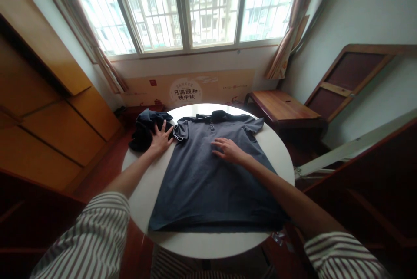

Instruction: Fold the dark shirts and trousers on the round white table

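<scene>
A dark grey-blue polo shirt point(208, 183) lies spread flat, collar toward the window, on a round white table point(215, 244). Its short sleeves reach out to both sides, and a button placket shows below the collar. My left hand point(161, 138) has its fingers spread on a crumpled pile of dark clothes point(143, 127) at the table's left edge, close to the shirt's left sleeve. Over the middle of the shirt's chest is my right hand point(226, 149), fingers apart and holding nothing; whether it presses on the cloth I cannot tell.
A low wooden table point(283, 105) stands behind on the right, with a wooden-framed panel point(352, 75) leaning on the wall. Wooden cabinets point(61, 140) line the left side. Barred windows point(182, 10) and curtains are at the back. Dark wooden furniture point(374, 192) is close on the right.
</scene>
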The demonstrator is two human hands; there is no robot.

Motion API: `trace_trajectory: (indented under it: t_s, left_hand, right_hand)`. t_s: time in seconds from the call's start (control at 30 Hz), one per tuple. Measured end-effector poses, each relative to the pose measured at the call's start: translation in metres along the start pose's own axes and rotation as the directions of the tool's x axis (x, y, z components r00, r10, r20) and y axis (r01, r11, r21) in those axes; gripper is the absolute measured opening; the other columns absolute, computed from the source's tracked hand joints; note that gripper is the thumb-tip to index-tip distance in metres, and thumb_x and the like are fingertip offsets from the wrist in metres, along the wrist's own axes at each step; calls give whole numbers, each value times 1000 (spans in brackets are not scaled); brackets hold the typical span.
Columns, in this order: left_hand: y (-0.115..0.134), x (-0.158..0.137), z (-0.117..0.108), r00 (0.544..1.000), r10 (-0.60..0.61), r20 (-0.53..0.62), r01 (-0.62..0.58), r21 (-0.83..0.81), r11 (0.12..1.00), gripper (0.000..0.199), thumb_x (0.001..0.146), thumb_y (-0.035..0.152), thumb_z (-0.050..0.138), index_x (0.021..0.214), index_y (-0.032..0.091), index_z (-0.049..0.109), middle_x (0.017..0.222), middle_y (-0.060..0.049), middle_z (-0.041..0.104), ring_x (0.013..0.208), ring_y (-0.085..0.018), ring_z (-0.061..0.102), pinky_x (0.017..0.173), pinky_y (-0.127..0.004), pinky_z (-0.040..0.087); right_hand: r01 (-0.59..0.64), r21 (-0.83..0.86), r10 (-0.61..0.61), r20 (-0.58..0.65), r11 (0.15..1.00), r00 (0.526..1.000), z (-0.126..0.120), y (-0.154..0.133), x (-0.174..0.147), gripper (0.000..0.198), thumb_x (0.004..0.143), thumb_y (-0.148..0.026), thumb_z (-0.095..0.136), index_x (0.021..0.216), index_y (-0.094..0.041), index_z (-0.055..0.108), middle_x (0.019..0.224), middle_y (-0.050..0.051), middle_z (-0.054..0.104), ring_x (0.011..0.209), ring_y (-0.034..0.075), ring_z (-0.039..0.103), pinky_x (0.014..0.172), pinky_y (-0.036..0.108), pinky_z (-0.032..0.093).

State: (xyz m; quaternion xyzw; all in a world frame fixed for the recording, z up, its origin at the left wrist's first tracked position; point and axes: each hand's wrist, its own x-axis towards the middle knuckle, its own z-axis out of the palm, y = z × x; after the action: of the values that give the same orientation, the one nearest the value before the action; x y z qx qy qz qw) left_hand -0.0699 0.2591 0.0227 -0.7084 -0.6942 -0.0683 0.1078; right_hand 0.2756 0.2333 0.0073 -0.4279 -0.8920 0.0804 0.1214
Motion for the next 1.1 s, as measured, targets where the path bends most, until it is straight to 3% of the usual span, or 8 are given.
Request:
trace_trajectory:
  t_s: [0.27, 0.4, 0.5, 0.6, 0.73, 0.83, 0.93, 1.1]
  left_hand:
    - [-15, 23, 25, 1000, -20, 10, 20, -22, 1000, 57, 94, 38, 49, 151, 32, 42, 166, -7, 14, 141, -51, 16, 105, -65, 35]
    - [-12, 35, 25, 999, -40, 32, 41, -52, 998, 56, 94, 34, 48, 150, 30, 45, 165, -8, 16, 140, -51, 19, 102, -63, 38]
    - [-2, 33, 20, 996, -74, -49, 71, -69, 995, 48, 95, 34, 44, 141, 25, 56, 161, -11, 28, 140, -48, 24, 104, -65, 33]
    - [12, 27, 14, 982, -117, -145, 103, -104, 989, 48, 99, 35, 34, 122, 12, 69, 141, -21, 53, 133, -42, 40, 106, -58, 33]
    - [25, 27, 9, 930, -339, 144, 362, -191, 913, 65, 92, 60, 43, 105, 4, 72, 109, -28, 68, 110, -41, 62, 90, -46, 48]
    - [33, 35, 5, 899, -336, 280, 404, -236, 884, 56, 82, 60, 62, 100, 8, 74, 105, -24, 71, 104, -39, 67, 82, -39, 52]
    - [39, 47, -4, 942, -267, 202, 316, -279, 907, 34, 89, 41, 59, 103, 14, 74, 109, -19, 72, 106, -33, 67, 87, -35, 51]
    - [18, 74, -37, 956, -295, 6, 283, -294, 913, 32, 97, 31, 48, 114, 13, 68, 115, -18, 70, 112, -30, 65, 96, -36, 48]
  right_hand:
    - [-9, -7, 10, 147, 1000, 989, 33, -55, 45, 71, 93, -72, 36, 154, -36, 34, 164, 10, 22, 147, 46, 18, 111, 71, 15]
    - [-7, -20, 9, 123, 1000, 992, 48, -60, 45, 68, 94, -72, 31, 154, -39, 33, 165, 7, 19, 149, 45, 9, 110, 74, 4]
    - [-6, -20, 8, 120, 1000, 993, 50, -60, 44, 68, 94, -72, 31, 154, -39, 32, 165, 6, 19, 149, 44, 9, 111, 74, 4]
    - [-7, -21, 9, 117, 1000, 993, 50, -59, 44, 69, 94, -73, 30, 154, -39, 32, 165, 6, 19, 149, 44, 8, 111, 74, 4]
    - [-1, -24, 3, 104, 1000, 995, 51, -59, 44, 70, 93, -74, 29, 154, -39, 32, 165, 6, 20, 149, 44, 9, 111, 74, 4]
    - [1, -24, 2, 104, 1000, 995, 50, -59, 43, 69, 94, -73, 29, 154, -39, 32, 165, 6, 20, 149, 44, 9, 111, 74, 4]
    - [-1, -20, 3, 102, 1000, 995, 48, -60, 43, 69, 94, -73, 29, 154, -39, 33, 165, 6, 21, 149, 44, 10, 111, 73, 5]
    - [5, -10, -4, 103, 1000, 995, 48, -59, 43, 69, 94, -73, 29, 153, -39, 34, 164, 8, 21, 149, 44, 10, 111, 73, 5]
